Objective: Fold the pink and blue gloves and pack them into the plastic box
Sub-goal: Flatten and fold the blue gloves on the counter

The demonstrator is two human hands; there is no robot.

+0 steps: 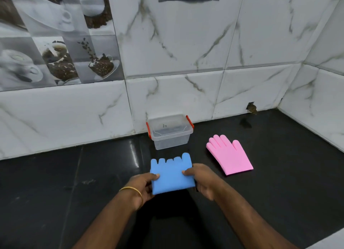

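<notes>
Left wall: grey tile panel (55, 38) printed with coffee cups and beans; remaining walls white marble-look tile. The person's left hand (142, 186), gold bangle (132, 190) at the wrist, pinches the left edge of the blue glove (172, 176), thumb on top. Glove is folded, held just above the black countertop (74, 192), fingertip ends pointing toward the back wall. Right hand (202, 179) grips the glove's right edge the same way. Behind the glove, against the wall, stands the clear plastic box (170, 133), lid off, red latches at both ends; inside looks empty. Right of it, well apart from the hands, the pink glove (229, 155) lies flat and unfolded on the countertop, fingers toward the wall.
</notes>
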